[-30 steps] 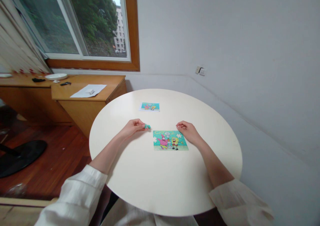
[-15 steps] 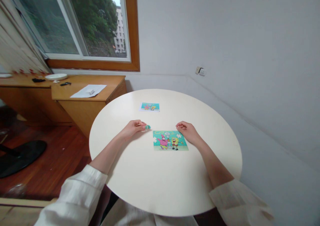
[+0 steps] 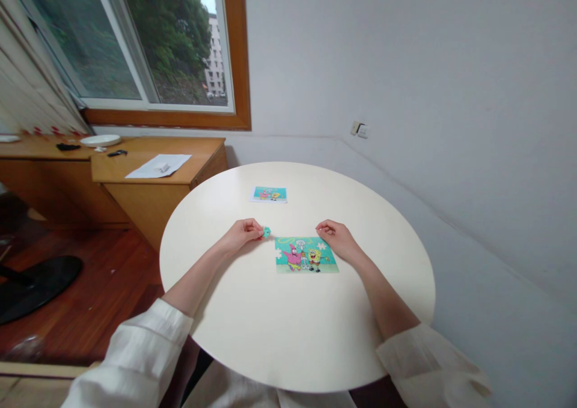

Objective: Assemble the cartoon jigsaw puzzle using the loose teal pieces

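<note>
My left hand (image 3: 243, 235) pinches a small teal jigsaw piece (image 3: 267, 232) just off the upper left corner of the jigsaw puzzle (image 3: 295, 268). The puzzle lies flat and shows cartoon figures, one pink and one yellow, on a teal ground. White piece-shaped gaps show at its left edge and near its upper right. Over the puzzle's upper right corner, my right hand (image 3: 336, 237) is closed, thumb and fingertips together. I cannot make out whether something small is between them.
A picture card (image 3: 270, 194) with the same scene lies farther back on the round white table (image 3: 288, 324). Left of the table, a wooden desk (image 3: 202, 149) bears a sheet of paper (image 3: 155, 166), a white plate (image 3: 100, 140) and small dark objects. A wall stands close on the right.
The piece in my left hand has turned slightly, with more of its face showing, and sits a touch lower. My right hand has hardly moved; the puzzle stays in place.
</note>
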Demonstrator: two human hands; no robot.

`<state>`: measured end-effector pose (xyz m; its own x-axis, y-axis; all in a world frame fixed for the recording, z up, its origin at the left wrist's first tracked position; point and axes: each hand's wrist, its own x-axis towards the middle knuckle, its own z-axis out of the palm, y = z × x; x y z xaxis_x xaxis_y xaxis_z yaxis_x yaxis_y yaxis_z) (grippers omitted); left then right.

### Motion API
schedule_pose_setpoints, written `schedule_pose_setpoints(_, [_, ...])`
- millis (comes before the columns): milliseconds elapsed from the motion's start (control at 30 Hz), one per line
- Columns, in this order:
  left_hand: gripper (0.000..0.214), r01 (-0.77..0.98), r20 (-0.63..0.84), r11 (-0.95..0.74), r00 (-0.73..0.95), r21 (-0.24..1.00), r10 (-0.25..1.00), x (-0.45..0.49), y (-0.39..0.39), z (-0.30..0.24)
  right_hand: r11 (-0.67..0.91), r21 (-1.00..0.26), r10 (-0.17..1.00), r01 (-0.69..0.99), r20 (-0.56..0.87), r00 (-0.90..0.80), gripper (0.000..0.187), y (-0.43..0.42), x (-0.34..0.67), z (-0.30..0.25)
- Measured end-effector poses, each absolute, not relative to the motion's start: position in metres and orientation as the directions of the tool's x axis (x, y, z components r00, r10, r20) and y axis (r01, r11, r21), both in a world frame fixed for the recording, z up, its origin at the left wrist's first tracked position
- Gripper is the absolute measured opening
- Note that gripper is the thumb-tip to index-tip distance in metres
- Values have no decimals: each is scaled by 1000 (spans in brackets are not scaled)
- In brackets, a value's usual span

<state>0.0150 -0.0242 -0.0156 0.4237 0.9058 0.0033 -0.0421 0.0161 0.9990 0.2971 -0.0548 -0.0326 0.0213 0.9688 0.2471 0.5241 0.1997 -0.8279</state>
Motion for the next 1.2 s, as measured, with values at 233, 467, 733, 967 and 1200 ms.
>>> schedule_pose_setpoints(233, [46, -95, 14, 27, 409, 995, 912, 18, -24, -17, 201, -831, 969, 518, 247, 22, 18, -56, 296, -30])
schedule_pose_setpoints(467, [33, -37, 20, -5, 403, 999, 915, 41, -25, -10, 209, -869, 970, 448, 243, 17, 22, -62, 289, -19])
schedule_pose_setpoints(733, [37, -56, -60, 95, 442, 994, 895, 79, -38, -13, 205, -886, 979, 415, 184, -91, 29, -71, 275, -6])
schedule_pose_setpoints(967, [32, -15, -56, 69, 416, 998, 908, 89, -47, -12, 289, -820, 957, 495, 228, -180, 24, -76, 260, 1])
schedule_pose_setpoints(1200, [23, 14, 24, -34, 447, 999, 894, 89, -47, -14, 295, -830, 955, 473, 244, -167, 20, -70, 263, -4])
